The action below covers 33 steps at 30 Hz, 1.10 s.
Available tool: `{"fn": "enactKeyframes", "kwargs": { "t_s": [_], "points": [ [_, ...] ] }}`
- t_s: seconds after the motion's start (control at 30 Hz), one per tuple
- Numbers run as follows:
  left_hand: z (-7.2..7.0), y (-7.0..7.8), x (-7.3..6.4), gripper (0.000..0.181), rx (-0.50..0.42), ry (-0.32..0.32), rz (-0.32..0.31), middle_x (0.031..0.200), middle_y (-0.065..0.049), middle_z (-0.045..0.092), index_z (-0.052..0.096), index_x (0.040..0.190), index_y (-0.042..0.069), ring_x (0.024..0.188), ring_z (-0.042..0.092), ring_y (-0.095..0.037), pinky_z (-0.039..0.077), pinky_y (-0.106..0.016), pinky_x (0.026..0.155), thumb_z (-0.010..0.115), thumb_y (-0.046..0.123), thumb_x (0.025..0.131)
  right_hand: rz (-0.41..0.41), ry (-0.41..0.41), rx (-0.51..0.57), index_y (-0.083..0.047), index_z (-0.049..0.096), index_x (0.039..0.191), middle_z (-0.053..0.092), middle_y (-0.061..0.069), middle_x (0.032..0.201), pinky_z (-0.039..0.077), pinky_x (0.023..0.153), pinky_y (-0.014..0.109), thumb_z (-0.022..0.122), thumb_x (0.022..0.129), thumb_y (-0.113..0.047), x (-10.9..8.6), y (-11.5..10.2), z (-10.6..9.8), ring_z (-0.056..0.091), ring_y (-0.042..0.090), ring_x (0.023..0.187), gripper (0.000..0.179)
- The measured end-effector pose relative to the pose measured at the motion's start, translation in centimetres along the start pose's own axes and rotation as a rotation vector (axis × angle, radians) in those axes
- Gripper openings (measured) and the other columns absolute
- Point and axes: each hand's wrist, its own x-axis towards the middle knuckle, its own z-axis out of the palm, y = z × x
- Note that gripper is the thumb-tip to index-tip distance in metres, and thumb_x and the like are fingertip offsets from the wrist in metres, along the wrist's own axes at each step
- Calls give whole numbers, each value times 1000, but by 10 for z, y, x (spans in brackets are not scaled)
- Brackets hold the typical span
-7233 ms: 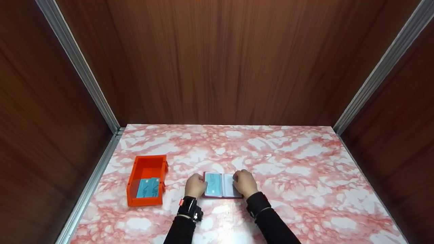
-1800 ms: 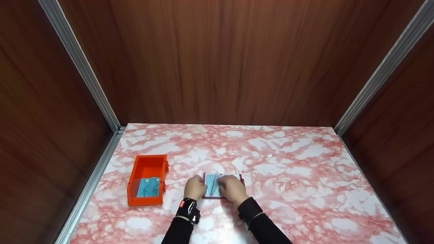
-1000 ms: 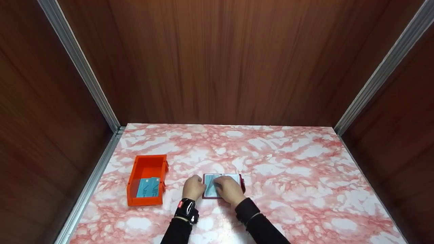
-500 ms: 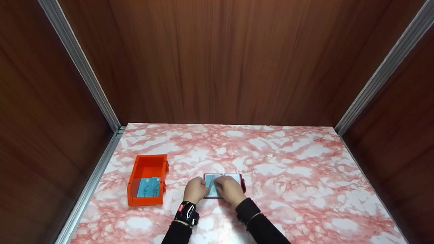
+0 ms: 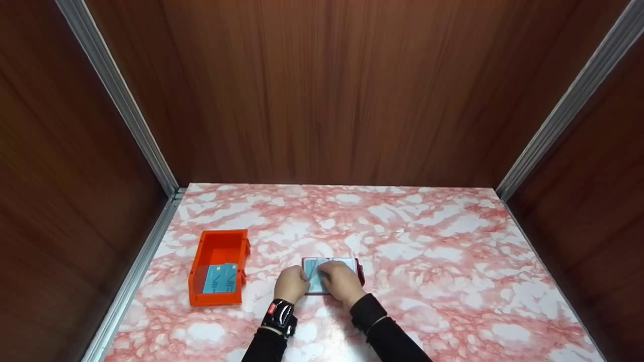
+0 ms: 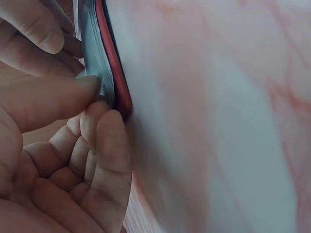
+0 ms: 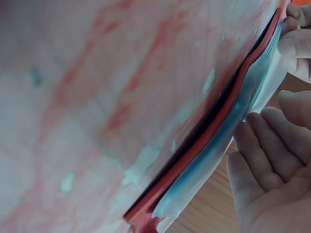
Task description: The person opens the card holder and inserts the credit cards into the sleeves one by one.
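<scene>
A card holder with a red cover and clear plastic sleeves lies spread on the table, a blue card under the sleeves on its left side. My left hand is at its left edge; in the left wrist view, the thumb and forefinger pinch the ends of the sleeves. My right hand reaches over the middle of the holder. In the right wrist view its fingertips touch the sleeves, fingers loosely bent and thumb apart from them. A sleeve edge slants up between both hands.
An orange bin stands to the left, with blue cards lying in its near end. The red-and-white marbled table is enclosed by brown wood-look panels at the back and both sides.
My right hand has moved left from the holder's right edge to its middle, bringing a sleeve over. Over the last second, my left hand has shifted slightly right and nearer, onto the sleeve ends.
</scene>
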Motion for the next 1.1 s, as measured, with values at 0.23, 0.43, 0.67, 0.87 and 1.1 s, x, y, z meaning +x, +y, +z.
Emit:
{"fn": "enactKeyframes", "kwargs": {
  "t_s": [0.23,0.43,0.67,0.87,1.1],
  "points": [
    [1,-1,0,15,19,19,22,68,-3,61,61,69,6,64,59,-25,49,-40,62,73,-2,67,19,89,20,-2,72,108,70,11,106,51,89,42,72,87,-5,0,3,-8,65,30,103,21],
    [3,-2,1,16,22,33,16,66,-2,58,59,68,7,62,57,-24,48,-39,60,71,-4,65,38,160,17,-4,73,106,70,11,102,52,86,42,74,86,-4,-1,11,-13,65,30,99,20],
    [3,-2,2,15,14,20,-9,68,-2,58,59,70,7,63,55,-23,48,-40,60,69,-3,66,96,184,-9,-1,73,103,70,12,99,51,87,43,74,83,-1,-3,22,-16,65,32,97,20],
    [2,-2,1,17,8,15,-18,69,-3,58,58,72,6,64,55,-23,48,-41,62,72,-1,66,159,192,-62,-1,73,100,70,13,96,52,84,45,75,81,-2,-5,27,-19,64,34,94,20],
    [1,-3,0,20,9,28,3,67,-3,56,57,73,5,64,54,-23,47,-40,61,75,1,66,236,198,-87,-2,72,98,69,14,96,52,84,46,76,80,-3,-8,34,-18,64,35,94,18]
  ]
}}
